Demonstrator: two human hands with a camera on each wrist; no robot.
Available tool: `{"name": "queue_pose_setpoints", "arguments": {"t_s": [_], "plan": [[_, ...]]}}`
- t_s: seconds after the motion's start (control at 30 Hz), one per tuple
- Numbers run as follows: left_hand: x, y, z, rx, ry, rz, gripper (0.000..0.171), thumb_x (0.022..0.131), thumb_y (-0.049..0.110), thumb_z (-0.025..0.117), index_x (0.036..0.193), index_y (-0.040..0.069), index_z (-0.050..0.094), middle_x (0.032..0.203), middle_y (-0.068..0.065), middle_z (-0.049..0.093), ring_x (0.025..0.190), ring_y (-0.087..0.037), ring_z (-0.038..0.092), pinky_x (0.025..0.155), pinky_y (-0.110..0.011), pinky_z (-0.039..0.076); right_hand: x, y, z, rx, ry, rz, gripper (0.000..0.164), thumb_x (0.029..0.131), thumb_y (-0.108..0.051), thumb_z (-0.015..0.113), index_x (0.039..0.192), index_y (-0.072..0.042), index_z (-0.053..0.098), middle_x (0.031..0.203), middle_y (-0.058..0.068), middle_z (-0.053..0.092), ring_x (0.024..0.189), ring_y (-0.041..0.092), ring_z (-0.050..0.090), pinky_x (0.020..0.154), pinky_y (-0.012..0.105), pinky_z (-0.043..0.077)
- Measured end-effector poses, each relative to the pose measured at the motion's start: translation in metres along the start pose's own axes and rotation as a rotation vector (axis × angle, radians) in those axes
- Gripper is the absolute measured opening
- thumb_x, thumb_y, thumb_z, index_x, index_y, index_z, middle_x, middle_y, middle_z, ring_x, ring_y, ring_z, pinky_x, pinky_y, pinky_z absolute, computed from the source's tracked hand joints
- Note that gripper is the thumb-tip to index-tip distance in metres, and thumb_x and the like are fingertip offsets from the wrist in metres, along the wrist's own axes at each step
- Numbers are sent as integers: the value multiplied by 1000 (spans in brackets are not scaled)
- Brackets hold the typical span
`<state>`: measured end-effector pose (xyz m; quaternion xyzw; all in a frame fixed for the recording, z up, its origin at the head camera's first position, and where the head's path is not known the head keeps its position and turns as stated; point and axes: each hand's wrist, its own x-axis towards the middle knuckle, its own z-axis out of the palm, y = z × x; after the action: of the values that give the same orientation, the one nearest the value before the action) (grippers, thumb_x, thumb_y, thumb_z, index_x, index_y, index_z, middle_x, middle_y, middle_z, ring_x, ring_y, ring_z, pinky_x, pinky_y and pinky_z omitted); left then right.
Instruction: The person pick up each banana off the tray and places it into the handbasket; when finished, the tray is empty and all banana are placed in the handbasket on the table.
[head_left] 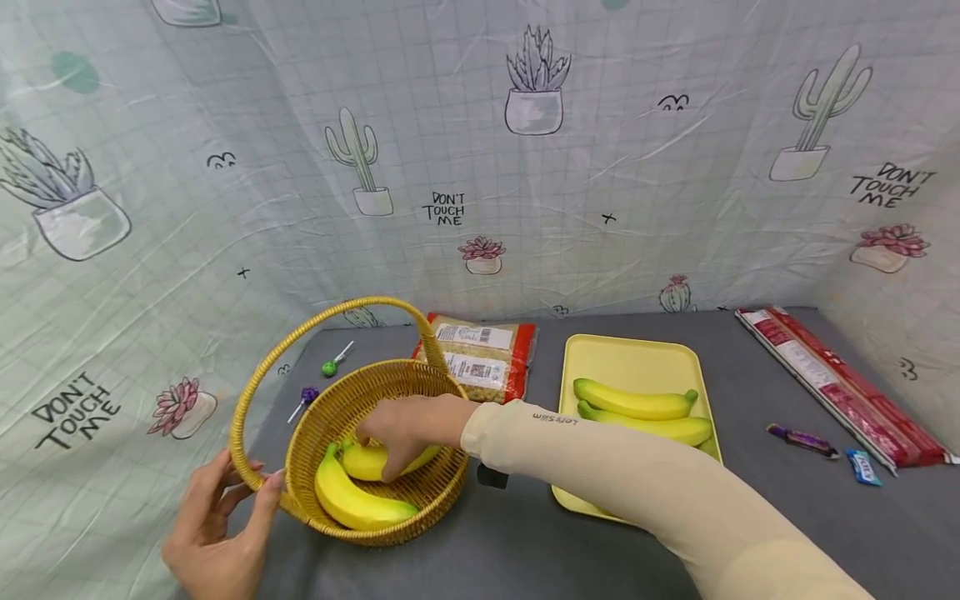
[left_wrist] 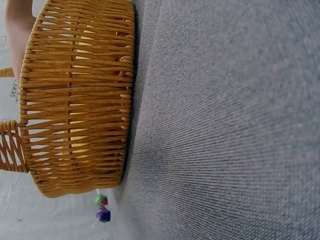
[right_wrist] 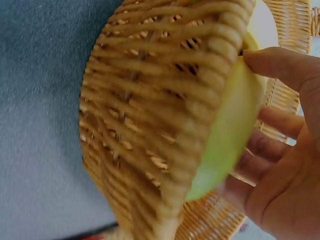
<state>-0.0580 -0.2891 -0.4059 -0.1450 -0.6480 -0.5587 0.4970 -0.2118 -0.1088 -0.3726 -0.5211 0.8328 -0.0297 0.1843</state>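
Note:
A round wicker basket with a tall hoop handle stands at the left of the table. Near the handle's lower end, my left hand pinches it between thumb and fingers. My right hand reaches inside the basket and grips a yellow banana, its thumb and fingers on either side of the fruit. Beside it in the basket lies another banana. In the right wrist view, the held banana shows its greenish end just behind the woven rim.
Bananas lie on a yellow tray, partly covered by my right sleeve. Behind the basket is a red-edged packet. Two lollipops, one green, one purple, lie left. A long red package and small wrapped sweets lie right.

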Motion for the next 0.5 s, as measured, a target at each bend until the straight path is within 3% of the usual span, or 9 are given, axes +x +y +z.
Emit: {"name": "queue_pose_setpoints", "arguments": {"t_s": [0.17,0.33,0.5], "plan": [[0,4,0,47,-5,-12,49,77,-30,74,124,-28,60,99,-23,66,92,-19,68,78,-17,59,3,-5,4,35,-45,29,61,91,-36,83,140,-11,58,102,-8,58,89,7,54,72,17,44],[0,4,0,66,-11,-16,49,77,-30,74,124,-27,60,100,-21,66,92,-19,67,78,-17,59,4,-5,1,73,-62,65,64,93,-38,81,145,-14,55,109,-8,58,94,7,55,74,19,47],[0,3,0,52,-12,-11,50,78,-29,75,125,-27,60,101,-21,67,92,-18,68,79,-17,59,1,-5,3,171,-74,100,62,97,-37,79,149,-17,52,120,-6,57,78,9,63,61,25,59]]}}
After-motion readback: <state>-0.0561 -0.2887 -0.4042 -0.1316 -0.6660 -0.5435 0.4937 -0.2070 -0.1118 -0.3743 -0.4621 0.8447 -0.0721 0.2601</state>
